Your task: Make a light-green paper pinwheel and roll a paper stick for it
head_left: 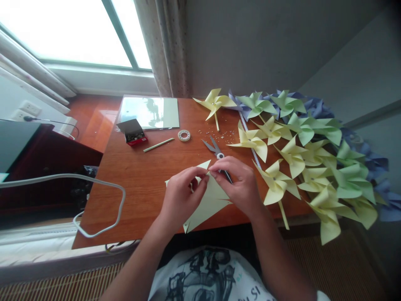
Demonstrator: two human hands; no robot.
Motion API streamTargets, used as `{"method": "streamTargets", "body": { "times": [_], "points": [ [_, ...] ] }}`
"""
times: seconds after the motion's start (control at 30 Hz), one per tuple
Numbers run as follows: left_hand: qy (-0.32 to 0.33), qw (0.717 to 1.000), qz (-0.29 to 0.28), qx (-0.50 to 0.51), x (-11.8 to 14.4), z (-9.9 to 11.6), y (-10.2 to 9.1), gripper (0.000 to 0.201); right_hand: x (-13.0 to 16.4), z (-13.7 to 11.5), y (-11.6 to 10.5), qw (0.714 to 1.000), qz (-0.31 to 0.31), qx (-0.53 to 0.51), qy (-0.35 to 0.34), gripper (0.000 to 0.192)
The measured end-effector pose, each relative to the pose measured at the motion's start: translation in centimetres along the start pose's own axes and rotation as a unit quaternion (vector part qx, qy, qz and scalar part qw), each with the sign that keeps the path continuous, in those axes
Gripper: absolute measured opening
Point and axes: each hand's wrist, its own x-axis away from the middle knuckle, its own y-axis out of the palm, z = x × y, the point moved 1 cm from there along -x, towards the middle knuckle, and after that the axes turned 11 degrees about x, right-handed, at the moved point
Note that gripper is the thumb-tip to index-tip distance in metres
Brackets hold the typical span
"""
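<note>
Two hands, left hand (181,194), right hand (239,184), half-hiding yellow paper (208,205), scissors (216,152)

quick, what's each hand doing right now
Left hand: fingers pinched shut on the pale yellow cut paper sheet.
Right hand: grip shut on the same sheet, beside the grey scissors.

Our forearms rising from below and converging, our left hand (181,195) curled, knuckles up, thumb and forefinger pinched at the tips, our right hand (238,184) arched beside it, fingers bent inward, fingertips of both hands nearly touching
</note>
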Motion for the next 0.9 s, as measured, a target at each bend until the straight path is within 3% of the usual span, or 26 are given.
{"method": "streamTargets", "body": {
  "times": [0.23, 0.47, 0.9],
  "points": [
    [-0.063, 0.991, 0.005, 0.118, 0.0, 0.2, 0.3, 0.014, 0.7, 0.0, -0.1, 0.999, 0.037, 0.023, -0.015, 0.018],
    [-0.119, 0.963, 0.039, 0.238, 0.0, 1.1, 0.3, 0.016, 1.3, -0.2, -0.2, 0.999, 0.029, 0.019, -0.008, 0.024],
    [-0.11, 0.966, 0.051, 0.227, 0.0, 1.1, 0.5, 0.014, 1.5, -0.2, -0.2, 0.997, 0.052, 0.048, -0.033, 0.03]
  ]
}}
